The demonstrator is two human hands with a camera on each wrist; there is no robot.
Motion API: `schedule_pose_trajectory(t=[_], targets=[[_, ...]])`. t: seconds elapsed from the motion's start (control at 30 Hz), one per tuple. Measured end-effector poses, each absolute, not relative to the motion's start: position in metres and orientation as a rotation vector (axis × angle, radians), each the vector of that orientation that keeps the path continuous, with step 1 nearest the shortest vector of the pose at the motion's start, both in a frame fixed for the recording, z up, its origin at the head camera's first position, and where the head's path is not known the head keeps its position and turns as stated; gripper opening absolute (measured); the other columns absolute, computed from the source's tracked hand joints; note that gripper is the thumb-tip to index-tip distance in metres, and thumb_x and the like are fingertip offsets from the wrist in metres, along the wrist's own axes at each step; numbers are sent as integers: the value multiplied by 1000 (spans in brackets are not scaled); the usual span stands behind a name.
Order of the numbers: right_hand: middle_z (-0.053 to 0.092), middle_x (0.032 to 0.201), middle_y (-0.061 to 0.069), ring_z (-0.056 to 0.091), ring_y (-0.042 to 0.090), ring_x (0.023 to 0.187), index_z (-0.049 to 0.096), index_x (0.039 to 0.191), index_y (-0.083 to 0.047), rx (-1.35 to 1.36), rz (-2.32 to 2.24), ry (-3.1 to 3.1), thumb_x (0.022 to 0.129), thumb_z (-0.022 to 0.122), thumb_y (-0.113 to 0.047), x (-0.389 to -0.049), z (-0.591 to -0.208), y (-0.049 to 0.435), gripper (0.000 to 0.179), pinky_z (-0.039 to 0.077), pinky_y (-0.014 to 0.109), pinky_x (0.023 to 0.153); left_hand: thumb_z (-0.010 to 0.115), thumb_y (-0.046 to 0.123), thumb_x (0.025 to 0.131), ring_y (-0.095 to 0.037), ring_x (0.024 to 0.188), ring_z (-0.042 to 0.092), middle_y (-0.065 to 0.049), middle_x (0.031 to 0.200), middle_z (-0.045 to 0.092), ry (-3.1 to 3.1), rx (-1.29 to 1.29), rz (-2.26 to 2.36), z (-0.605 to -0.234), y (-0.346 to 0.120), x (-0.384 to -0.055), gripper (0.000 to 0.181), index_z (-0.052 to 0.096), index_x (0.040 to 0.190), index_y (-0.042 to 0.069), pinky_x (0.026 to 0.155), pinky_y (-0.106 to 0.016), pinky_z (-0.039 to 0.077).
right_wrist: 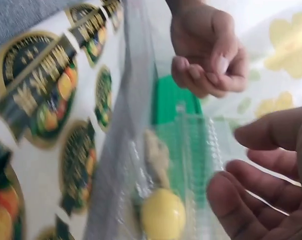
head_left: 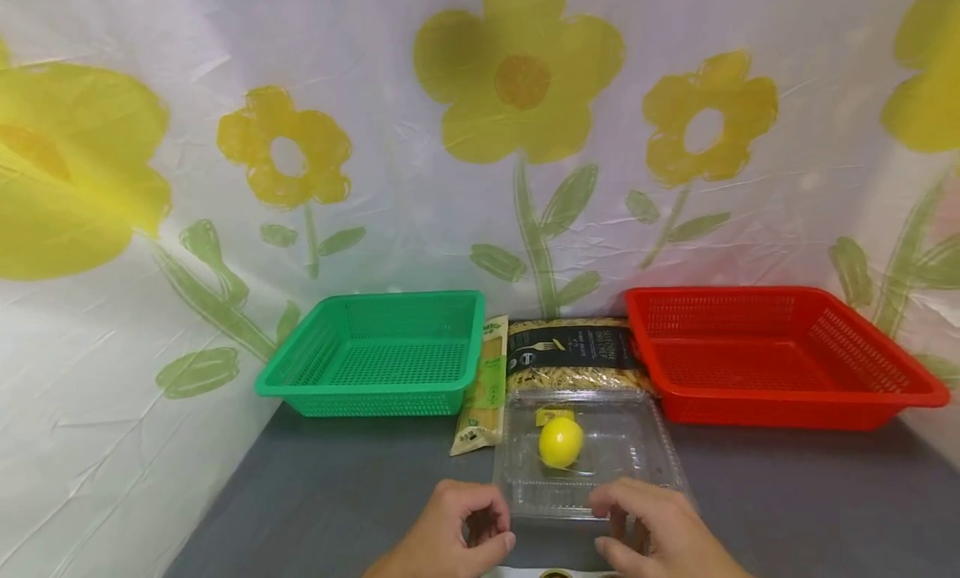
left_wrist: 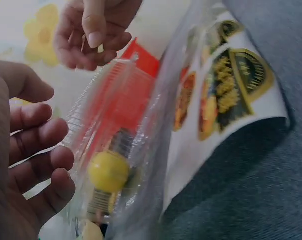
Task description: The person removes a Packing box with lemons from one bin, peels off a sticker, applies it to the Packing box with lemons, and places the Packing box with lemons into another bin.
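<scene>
My left hand (head_left: 467, 531) is in front of the near left corner of a transparent plastic container (head_left: 622, 453), its fingers loosely curved around nothing. Opposite it, my right hand (head_left: 654, 524) is at the near right edge, likewise curved and holding nothing; its fingers overlap the container's rim in the head view. A smooth, round yellow lemon-like item (head_left: 561, 442) shows within the container's outline, with a small yellow piece (head_left: 553, 415) just behind it. Both wrist views show the two hands facing each other above the yellow item (right_wrist: 163, 215), thumbs and fingertips apart.
A green basket (head_left: 375, 388) stands back left, a red basket (head_left: 787, 399) back right. Between them lie a pasta bag (head_left: 577, 354) and a narrow paper packet (head_left: 480, 394). White sheeting printed with fruit labels (right_wrist: 45, 165) runs along the dark table's (head_left: 360, 486) near edge.
</scene>
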State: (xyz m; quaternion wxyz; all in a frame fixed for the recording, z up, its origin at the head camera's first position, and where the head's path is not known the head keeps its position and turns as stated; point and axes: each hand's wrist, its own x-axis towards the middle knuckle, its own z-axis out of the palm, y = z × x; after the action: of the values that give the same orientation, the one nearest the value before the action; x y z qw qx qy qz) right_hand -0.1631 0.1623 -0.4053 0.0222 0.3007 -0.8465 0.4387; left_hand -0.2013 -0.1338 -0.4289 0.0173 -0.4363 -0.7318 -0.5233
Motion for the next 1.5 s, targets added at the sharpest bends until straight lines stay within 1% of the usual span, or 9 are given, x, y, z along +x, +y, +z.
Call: schedule_pose_trajectory(t=[0.07, 0.17, 0.3, 0.4, 0.47, 0.63, 0.87, 1.27, 1.5], targets=[[64, 93, -13, 56, -3, 74, 68, 117, -13, 1028, 1406, -2677, 92, 74, -15, -166, -412, 158, 26, 52, 22, 58, 66, -1, 90, 6, 57, 47, -3, 65, 59, -2287, -1449, -1593, -431, -133, -201, 15, 64, 84, 13, 48, -14, 46], [67, 94, -8, 58, -4, 77, 67, 119, -11, 1216, 1396, -2574, 93, 73, -14, -174, -442, 153, 27, 52, 21, 56, 67, -1, 90, 6, 57, 48, -3, 66, 60, -2281, -1534, -1527, -439, -134, -202, 14, 64, 85, 11, 48, -14, 48], [68, 93, -14, 61, -4, 78, 66, 123, -22, 1322, 1428, -2592, 95, 72, -31, -196, -503, 154, 30, 52, 20, 61, 68, -1, 89, 7, 58, 48, -2, 67, 61, -2300, -1562, -1485, -448, -137, -204, 12, 65, 86, 11, 49, -13, 48], [65, 88, -21, 60, -5, 74, 66, 124, -28, 1284, 1473, -2747, 94, 72, -41, -205, -524, 151, 33, 52, 20, 63, 69, 0, 89, 5, 57, 48, -2, 67, 61, -2282, -1588, -1414, -451, -137, -205, 12, 66, 86, 11, 50, -12, 47], [62, 83, -22, 57, -6, 69, 67, 122, -25, 1284, 1456, -2792, 93, 72, -41, -204, -523, 146, 33, 51, 19, 61, 70, 2, 91, 5, 58, 49, -1, 68, 62, -2314, -1615, -1371, -451, -136, -205, 10, 67, 87, 11, 52, -11, 48], [53, 72, -23, 47, -9, 63, 70, 112, -14, 1282, 1347, -2767, 93, 73, -28, -188, -491, 130, 24, 45, 17, 56, 71, 11, 94, 11, 64, 49, 1, 72, 64, -2578, -1668, -1310, -450, -133, -205, 3, 70, 92, 9, 59, -11, 50], [51, 69, -22, 45, -8, 60, 73, 103, -8, 1105, 1413, -2846, 90, 76, -23, -176, -469, 121, 20, 44, 17, 55, 72, 9, 92, 14, 61, 44, 10, 68, 61, -2790, -1645, -1132, -456, -129, -205, 5, 73, 87, 11, 56, -9, 47], [50, 72, -22, 45, -7, 61, 72, 102, -9, 1057, 1484, -2828, 90, 76, -24, -176, -476, 123, 19, 43, 18, 55, 71, 7, 92, 14, 59, 42, 9, 67, 60, -2791, -1643, -1073, -464, -129, -206, 4, 73, 90, 10, 54, -8, 45], [47, 84, -21, 47, -7, 69, 65, 99, -20, 1083, 1336, -2830, 91, 75, -26, -175, -477, 124, 14, 43, 17, 59, 71, 6, 91, 12, 60, 42, 10, 68, 59, -2829, -1621, -1094, -465, -128, -207, 5, 73, 91, 10, 55, -9, 44]])
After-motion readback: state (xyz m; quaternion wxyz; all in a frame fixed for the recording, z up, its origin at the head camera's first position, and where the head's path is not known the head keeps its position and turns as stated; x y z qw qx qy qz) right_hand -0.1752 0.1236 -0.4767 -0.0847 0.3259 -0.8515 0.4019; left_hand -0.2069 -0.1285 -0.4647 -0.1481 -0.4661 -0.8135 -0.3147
